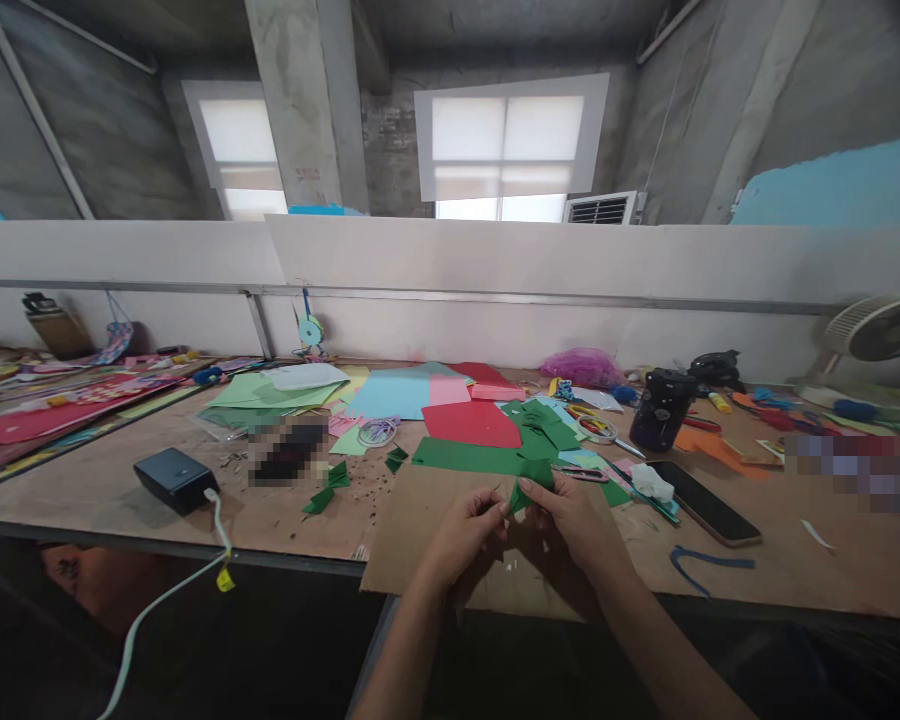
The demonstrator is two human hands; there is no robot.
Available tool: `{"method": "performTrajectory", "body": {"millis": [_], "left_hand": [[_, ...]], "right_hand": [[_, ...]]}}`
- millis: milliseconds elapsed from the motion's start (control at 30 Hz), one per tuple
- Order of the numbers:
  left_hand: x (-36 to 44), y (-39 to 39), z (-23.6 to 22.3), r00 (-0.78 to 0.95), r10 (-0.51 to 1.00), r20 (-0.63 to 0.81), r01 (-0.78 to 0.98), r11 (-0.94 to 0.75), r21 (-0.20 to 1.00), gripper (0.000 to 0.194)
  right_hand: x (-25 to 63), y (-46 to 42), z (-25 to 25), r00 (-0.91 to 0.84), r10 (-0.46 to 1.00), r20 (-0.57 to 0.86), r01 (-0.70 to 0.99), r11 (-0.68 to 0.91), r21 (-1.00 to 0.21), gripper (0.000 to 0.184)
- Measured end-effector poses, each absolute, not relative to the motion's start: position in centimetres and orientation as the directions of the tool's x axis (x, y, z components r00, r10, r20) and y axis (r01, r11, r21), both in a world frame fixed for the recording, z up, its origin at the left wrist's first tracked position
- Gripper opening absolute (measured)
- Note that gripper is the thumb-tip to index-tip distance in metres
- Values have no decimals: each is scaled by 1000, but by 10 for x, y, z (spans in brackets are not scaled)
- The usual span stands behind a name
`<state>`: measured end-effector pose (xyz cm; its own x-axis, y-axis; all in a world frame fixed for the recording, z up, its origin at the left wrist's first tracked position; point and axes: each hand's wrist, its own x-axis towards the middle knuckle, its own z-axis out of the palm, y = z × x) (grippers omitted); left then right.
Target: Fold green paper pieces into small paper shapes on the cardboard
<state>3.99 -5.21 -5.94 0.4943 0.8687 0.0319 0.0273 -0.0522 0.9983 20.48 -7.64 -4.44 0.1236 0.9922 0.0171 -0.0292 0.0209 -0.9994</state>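
My right hand (574, 525) pinches a small folded piece of green paper (534, 482) between thumb and fingers. At the paper's lower left corner, my left hand (461, 535) is closed, its thumb and fingertips pinching the edge. Both hands are over a brown cardboard sheet (401, 530) at the table's front edge. Just beyond them lie a long green paper strip (457, 455) and a pile of green paper pieces (544, 425). Several small folded green pieces (328, 488) rest on the table to the left. My lower fingers are partly hidden in shadow.
Red paper (472, 424) and light blue paper (390, 392) lie toward the back. On the right are a phone (709, 505), a dark tumbler (661, 410), a white crumpled tissue (652, 482) and a fan (881, 330). A black box (174, 478) with a white cable (161, 590) sits left.
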Motion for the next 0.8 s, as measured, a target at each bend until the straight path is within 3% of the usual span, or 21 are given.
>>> {"method": "performTrajectory", "body": {"millis": [800], "left_hand": [[39,-53,-58,519,855,9,40,-34,999,24]], "right_hand": [[210,-70,-55,177,981,75,1,76,-997,34]]}}
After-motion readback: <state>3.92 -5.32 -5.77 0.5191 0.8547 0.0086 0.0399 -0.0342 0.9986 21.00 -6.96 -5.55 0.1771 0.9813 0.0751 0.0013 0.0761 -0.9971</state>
